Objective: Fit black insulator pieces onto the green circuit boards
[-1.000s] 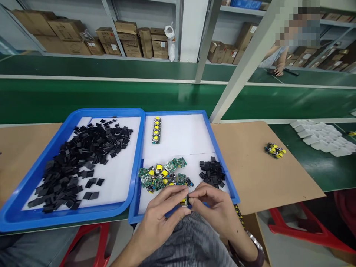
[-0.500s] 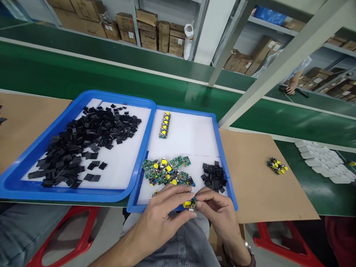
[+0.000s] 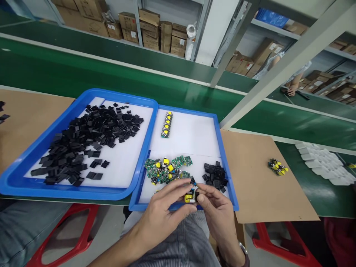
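Note:
Over the near edge of the right tray, my left hand (image 3: 167,209) is closed on a small circuit board with a yellow transformer (image 3: 190,197), gripping it between fingers and thumb. My right hand (image 3: 218,209) pinches a small dark piece (image 3: 197,194) against the board's right side; the fingertips cover most of it. Just beyond my left fingers lies a pile of green circuit boards (image 3: 152,171) with yellow transformers. A small heap of black flat pieces (image 3: 215,175) sits beyond my right hand. Farther back, a row of boards (image 3: 167,125) stands lined up.
The left blue tray (image 3: 66,193) carries a large spread of black pieces (image 3: 94,129) and overlaps the right blue tray (image 3: 219,129). On the cardboard (image 3: 264,193) at right is a cluster of boards (image 3: 277,167). White trays (image 3: 324,163) stand beyond. A slanted post (image 3: 267,78) rises behind.
Both hands have risen slightly away from me with the board. The board has turned so its yellow transformer shows more, and a dark piece now shows at my right fingertips.

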A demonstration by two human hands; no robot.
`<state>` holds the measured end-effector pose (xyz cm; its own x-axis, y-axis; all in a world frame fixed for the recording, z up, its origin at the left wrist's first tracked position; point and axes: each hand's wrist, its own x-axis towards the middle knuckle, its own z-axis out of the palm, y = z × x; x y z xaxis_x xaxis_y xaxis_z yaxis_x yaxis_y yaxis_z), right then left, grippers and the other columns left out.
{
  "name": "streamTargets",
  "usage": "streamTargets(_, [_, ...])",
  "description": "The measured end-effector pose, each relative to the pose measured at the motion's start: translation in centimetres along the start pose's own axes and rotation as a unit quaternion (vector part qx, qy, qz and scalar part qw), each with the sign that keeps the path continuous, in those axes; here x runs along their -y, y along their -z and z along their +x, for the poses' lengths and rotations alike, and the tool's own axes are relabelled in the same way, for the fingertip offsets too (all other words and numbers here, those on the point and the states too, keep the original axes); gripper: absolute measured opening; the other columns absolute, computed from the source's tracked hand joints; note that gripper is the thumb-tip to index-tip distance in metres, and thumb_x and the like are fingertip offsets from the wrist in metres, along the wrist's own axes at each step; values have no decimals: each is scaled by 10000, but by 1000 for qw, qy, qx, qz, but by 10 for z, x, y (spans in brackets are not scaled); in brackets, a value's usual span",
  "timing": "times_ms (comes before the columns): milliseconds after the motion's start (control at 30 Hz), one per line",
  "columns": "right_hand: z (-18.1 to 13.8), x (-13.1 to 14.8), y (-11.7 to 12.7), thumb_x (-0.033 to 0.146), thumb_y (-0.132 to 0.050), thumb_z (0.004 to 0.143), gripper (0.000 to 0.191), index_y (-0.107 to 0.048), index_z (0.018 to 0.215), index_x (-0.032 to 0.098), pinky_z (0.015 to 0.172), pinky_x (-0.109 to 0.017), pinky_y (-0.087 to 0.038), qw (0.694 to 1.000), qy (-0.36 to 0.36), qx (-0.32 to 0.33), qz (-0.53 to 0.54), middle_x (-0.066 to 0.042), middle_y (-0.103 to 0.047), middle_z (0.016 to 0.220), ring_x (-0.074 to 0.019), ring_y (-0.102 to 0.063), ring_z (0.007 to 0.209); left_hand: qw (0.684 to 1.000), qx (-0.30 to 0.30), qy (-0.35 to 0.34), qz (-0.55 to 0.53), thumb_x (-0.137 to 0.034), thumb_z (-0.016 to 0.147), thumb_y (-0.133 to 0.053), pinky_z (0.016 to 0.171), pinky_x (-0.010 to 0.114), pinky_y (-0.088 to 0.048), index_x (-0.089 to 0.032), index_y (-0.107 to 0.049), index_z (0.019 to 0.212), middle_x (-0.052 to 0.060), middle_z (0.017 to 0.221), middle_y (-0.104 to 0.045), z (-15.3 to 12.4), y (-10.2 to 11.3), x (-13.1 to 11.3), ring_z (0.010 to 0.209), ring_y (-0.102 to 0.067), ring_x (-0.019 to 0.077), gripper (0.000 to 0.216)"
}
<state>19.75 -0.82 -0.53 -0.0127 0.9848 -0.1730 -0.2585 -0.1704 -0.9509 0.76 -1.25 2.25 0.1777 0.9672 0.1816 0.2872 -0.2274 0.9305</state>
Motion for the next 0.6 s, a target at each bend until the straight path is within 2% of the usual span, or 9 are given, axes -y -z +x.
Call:
streamTargets(100, [-5, -3, -4, 311, -860, 862, 193, -850, 1054, 293, 845, -332, -653, 999, 42, -5, -6, -67, -811, 1048, -212, -763, 943, 1000, -3, 1, -8, -202, 954, -720, 940, 331, -657, -345, -650, 1407, 56, 1318, -732, -2, 1, 3, 1144, -736, 216, 481])
streamTargets(200, [-11, -1, -12, 298, -840, 882, 283, -823, 1163, 325, 876, -352, -653, 995, 96, 11, -22, -80, -778, 1174, -231, -752, 1025, 999, -28, -32, 6, -139, 957, -694, 1011, 332, -618, -366, -605, 1448, 43, 1289, -729, -4, 1, 5, 1141, -726, 197, 549])
streamTargets(267, [-14, 2, -17, 250, -796, 920, 311, -800, 1219, 334, 885, -348, -644, 989, 139, 19, -54, -81, -763, 1179, -228, -734, 1053, 998, -31, -48, 15, -112, 957, -680, 1050, 332, -590, -371, -607, 1444, 37, 1291, -721, -4, 0, 7, 1179, -703, 196, 556])
streamTargets(367, [-17, 3, -19, 153, -713, 965, 367, -764, 1278, 338, 931, -346, -611, 974, 189, 33, -121, -78, -740, 1174, -221, -695, 1105, 998, -42, -51, 13, -90, 954, -674, 988, 293, -608, -357, -623, 1424, 39, 1278, -716, -6, -2, 9, 1160, -699, 188, 542])
streamTargets(500, [-19, 1, -17, 78, -660, 966, 449, -714, 1333, 333, 937, -366, -597, 960, 217, 53, -169, -84, -712, 1213, -230, -683, 1116, 995, -71, -69, 19, -63, 934, -689, 925, 266, -626, -320, -627, 1420, 47, 1242, -715, -9, -7, 10, 1113, -704, 178, 554])
streamTargets(600, [-18, 0, -17, 63, -625, 976, 454, -693, 1349, 313, 952, -375, -586, 952, 229, 67, -190, -88, -701, 1212, -233, -673, 1126, 992, -74, -100, 35, -36, 928, -682, 947, 275, -621, -275, -626, 1426, 63, 1218, -709, -8, -7, 9, 1104, -702, 178, 556])
